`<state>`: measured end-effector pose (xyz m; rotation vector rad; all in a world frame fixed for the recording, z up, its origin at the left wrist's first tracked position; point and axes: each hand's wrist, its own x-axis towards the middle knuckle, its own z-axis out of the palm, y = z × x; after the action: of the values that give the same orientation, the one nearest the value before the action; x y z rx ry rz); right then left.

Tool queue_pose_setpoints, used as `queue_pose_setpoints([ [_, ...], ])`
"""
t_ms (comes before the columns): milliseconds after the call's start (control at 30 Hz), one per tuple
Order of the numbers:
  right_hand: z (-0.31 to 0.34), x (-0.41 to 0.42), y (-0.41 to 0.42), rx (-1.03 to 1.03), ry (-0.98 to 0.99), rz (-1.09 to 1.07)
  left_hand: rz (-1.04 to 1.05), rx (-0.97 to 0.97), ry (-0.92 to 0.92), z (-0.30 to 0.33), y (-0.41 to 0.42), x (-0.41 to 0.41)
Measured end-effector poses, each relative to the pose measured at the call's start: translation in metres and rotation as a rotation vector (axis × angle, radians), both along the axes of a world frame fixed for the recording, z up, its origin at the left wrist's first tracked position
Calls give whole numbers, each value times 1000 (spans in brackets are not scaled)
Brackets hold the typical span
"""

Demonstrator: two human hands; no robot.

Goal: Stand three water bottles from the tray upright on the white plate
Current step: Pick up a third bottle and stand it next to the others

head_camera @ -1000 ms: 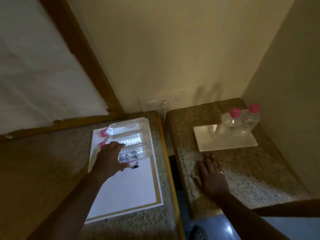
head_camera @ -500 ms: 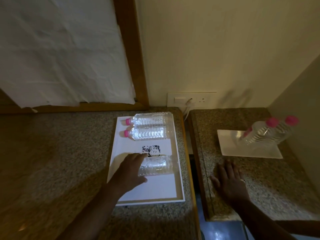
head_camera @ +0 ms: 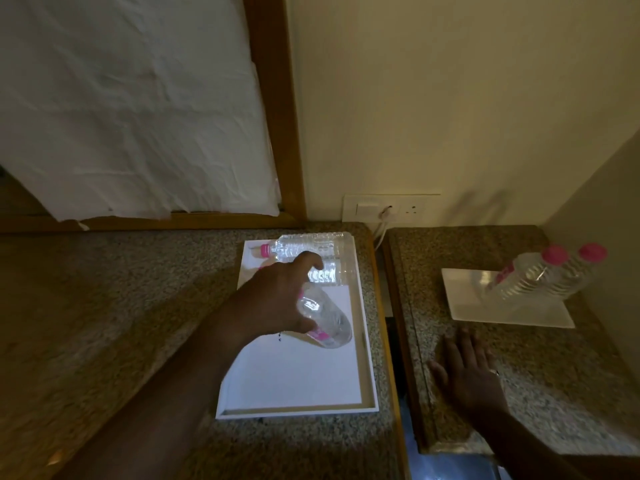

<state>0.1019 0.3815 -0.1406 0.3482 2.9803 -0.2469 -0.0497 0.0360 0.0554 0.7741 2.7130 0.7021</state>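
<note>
Left hand [head_camera: 277, 299] wrapped around a clear plastic water bottle [head_camera: 325, 322], lifted over the shallow white rectangular tray [head_camera: 367, 375], near its right rim. Two more lie at the tray's far end. Right hand [head_camera: 467, 368] flat, fingers spread, on speckled granite counter [head_camera: 554, 375] just before the white square plate [head_camera: 464, 299]; two pink-capped bottles [head_camera: 554, 275] stand there. A dark gap splits the counters.

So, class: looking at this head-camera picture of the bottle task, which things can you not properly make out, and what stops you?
- Second lying bottle on the tray: its cap end is hidden behind the left hand.
- Held bottle: cap covered by the fingers; label blurred.
- Bases of the two bottles on the white plate: smeared by wide-angle blur, so upright or leaning is unclear.
- Right hand: forearm cut off by the bottom edge.
</note>
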Motion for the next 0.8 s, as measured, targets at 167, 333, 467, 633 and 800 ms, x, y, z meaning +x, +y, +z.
queue_pose_setpoints([
  [167,-3,0,1,0,-2,-13,2,220,-73,-13,30,8],
  [333,-3,1,1,-23,20,-21,119,400,-182,-31,37,16],
  [467,-3,2,1,-48,26,-14,201,422,-254,-40,39,25],
  [633,-2,3,7,-108,42,-35,225,356,-194,-31,50,14],
  [800,-5,16,30,-135,62,-122,167,378,-124,-4,84,0],
])
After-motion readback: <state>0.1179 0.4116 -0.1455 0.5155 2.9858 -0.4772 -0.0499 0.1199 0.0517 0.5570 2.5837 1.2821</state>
